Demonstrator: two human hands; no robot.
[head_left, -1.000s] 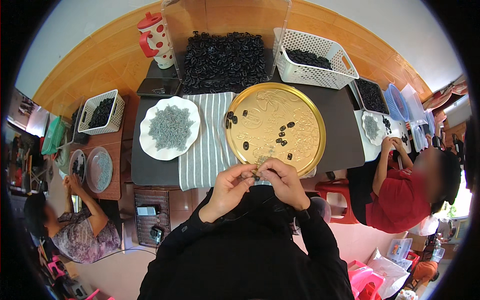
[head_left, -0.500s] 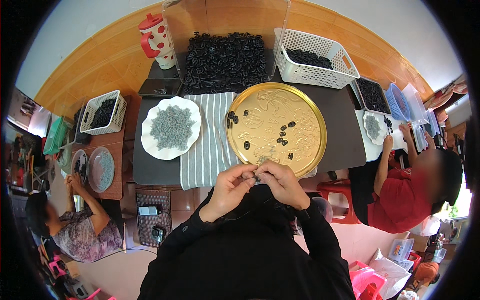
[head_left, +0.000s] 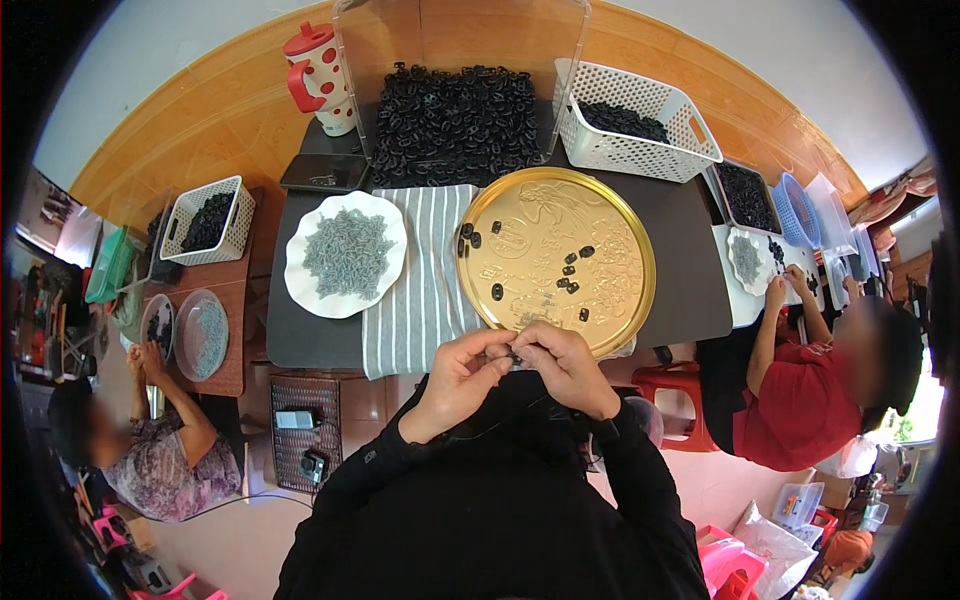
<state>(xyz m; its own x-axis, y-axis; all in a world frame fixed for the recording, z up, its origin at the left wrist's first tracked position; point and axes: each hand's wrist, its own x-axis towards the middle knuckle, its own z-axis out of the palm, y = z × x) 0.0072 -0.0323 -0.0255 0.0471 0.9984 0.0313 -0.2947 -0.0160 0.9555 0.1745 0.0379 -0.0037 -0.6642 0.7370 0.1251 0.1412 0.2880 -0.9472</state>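
Note:
My left hand and my right hand meet at the near rim of a round gold tray. Both are closed, fingertips pinching a small black piece mostly hidden by the fingers. Several small black oval pieces with holes, one of them a black oval piece, lie scattered on the tray. Left of it, a striped grey cloth lies under the tray's edge. Beside the cloth, a white scalloped plate holds a heap of small grey-blue parts.
Behind, a clear bin holds a black heap of pieces. A white basket stands at back right, a dark phone and a dotted tumbler at back left. One person works at left, another at right.
My hands keep nearly the same pinch, with only slight finger movement. The view has shifted slightly. The person at right has moved their hands closer together.

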